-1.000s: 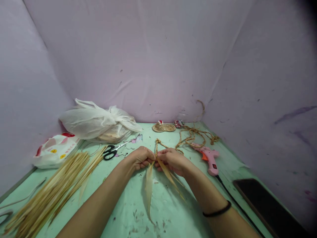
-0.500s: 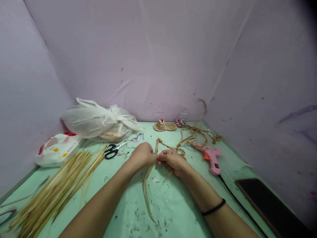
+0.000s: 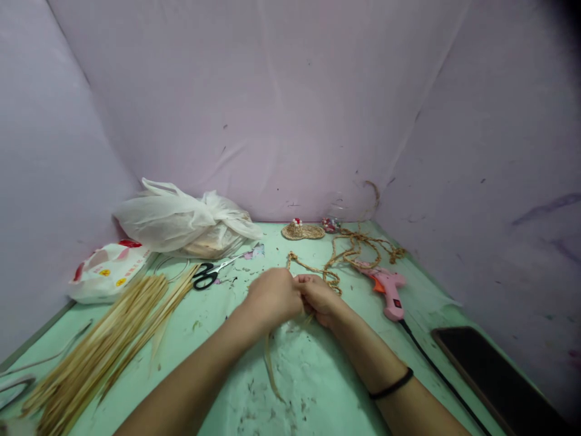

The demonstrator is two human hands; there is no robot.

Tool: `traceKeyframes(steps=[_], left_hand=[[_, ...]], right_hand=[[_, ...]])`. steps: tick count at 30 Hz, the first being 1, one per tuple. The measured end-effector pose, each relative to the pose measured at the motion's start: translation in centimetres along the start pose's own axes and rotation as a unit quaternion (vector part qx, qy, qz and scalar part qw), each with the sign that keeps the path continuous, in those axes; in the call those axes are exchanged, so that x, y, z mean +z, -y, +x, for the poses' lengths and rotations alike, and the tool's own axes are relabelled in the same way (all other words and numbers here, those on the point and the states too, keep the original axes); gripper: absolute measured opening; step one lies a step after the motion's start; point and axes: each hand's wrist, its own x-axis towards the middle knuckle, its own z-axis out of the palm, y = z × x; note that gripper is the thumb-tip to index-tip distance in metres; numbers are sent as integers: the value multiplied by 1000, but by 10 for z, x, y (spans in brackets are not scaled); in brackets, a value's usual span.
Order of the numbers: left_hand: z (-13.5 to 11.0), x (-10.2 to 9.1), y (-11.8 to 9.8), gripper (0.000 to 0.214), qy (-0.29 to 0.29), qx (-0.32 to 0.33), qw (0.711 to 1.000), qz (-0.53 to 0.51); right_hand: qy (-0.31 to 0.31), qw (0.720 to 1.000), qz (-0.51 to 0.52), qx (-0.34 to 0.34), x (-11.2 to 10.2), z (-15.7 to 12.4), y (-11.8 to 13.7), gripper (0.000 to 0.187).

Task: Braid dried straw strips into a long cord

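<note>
Near the middle of the table, my left hand (image 3: 276, 297) and my right hand (image 3: 319, 298) meet with their fingers closed on the working end of a braided straw cord (image 3: 313, 266). My left hand covers most of the spot where they grip. From under it a loose straw strand (image 3: 271, 369) hangs down onto the table. The braid runs up from my hands, bends, and trails right into a loose heap. A black band circles my right wrist.
Dry straw strips (image 3: 100, 345) and black-handled scissors (image 3: 206, 277) lie left. Behind are a white plastic bag (image 3: 181, 218) and a small woven slipper (image 3: 308, 232). Rightward are a pink glue gun (image 3: 391, 293), its cable, and a dark phone (image 3: 494, 375). Purple sheeting surrounds the green table (image 3: 336, 393).
My left hand has shifted right and now overlaps the fingers of my right hand, hiding the lower part of the braid. My right hand has barely moved.
</note>
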Motion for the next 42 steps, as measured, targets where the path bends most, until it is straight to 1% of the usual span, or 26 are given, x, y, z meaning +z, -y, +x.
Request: traceKeyframes(steps=[1,2,3,4,6,7,8,9,10,11,13,14,15,17,19,21,23,25,28,30,32,34,37,39,41,42], left_hand=[[5,-8,2,7,-35,-2,999,7],[11,-14,5,5,-49,-24,998,-28],[16,-18,9,7,-46,-51,994,-86],[21,-19,13,10,-15,-78,986,-145],[30,-15,22,10,88,-110,960,-240],[33,-11,26,9,141,-114,947,-265],[36,-6,29,9,179,-111,937,-279],[37,-2,31,10,197,-107,932,-284],[37,1,32,11,197,-105,934,-280],[37,3,31,11,180,-107,942,-264],[35,4,28,12,127,-117,964,-203],[33,5,25,14,100,-120,973,-170],[32,5,23,16,75,-121,979,-143],[30,7,20,17,37,-113,986,-120],[30,10,20,17,18,-99,986,-132],[30,13,22,17,17,-90,984,-153],[31,15,22,17,19,-95,982,-162],[30,15,22,16,22,-113,980,-160],[30,13,23,16,37,-142,974,-175],[32,11,27,14,58,-152,968,-190],[35,8,32,10,89,-143,965,-203],[37,5,36,9,118,-116,962,-218],[38,1,39,10,148,-82,957,-236],[39,-1,40,13,160,-75,955,-238],[40,-2,42,16,173,-68,954,-237],[41,-1,43,17,178,-63,953,-238]], right_hand=[[0,1000,16,0,0,-1,0,9],[2,999,35,0,-1,-1,0,11],[4,999,53,-3,-1,-2,1,13],[9,997,74,-9,-2,-3,1,14],[32,993,110,-27,-3,-4,2,13],[46,991,121,-34,-4,-4,2,11],[59,990,124,-39,-5,-3,1,10],[68,990,116,-42,-7,-1,0,8],[70,992,97,-45,-8,1,-2,7],[65,995,66,-49,-10,3,-4,6],[41,996,-25,-75,-14,7,-8,6],[26,992,-83,-94,-15,8,-9,6],[10,982,-145,-118,-16,8,-9,6],[-27,948,-270,-165,-17,4,-6,7],[-71,911,-367,-173,-16,-3,2,10],[-111,887,-423,-150,-13,-11,10,11],[-131,877,-446,-121,-10,-19,18,10],[-131,874,-456,-106,-6,-25,22,9],[-124,863,-479,-103,3,-31,25,12],[-124,852,-498,-106,10,-34,25,15],[-121,845,-508,-116,14,-36,25,17],[-105,848,-503,-129,13,-37,27,17],[-67,875,-469,-104,0,-35,30,15],[-88,895,-431,-79,-10,-29,30,15],[-142,911,-379,-73,-17,-22,27,15],[-159,924,-342,-70,-18,-18,25,13]])
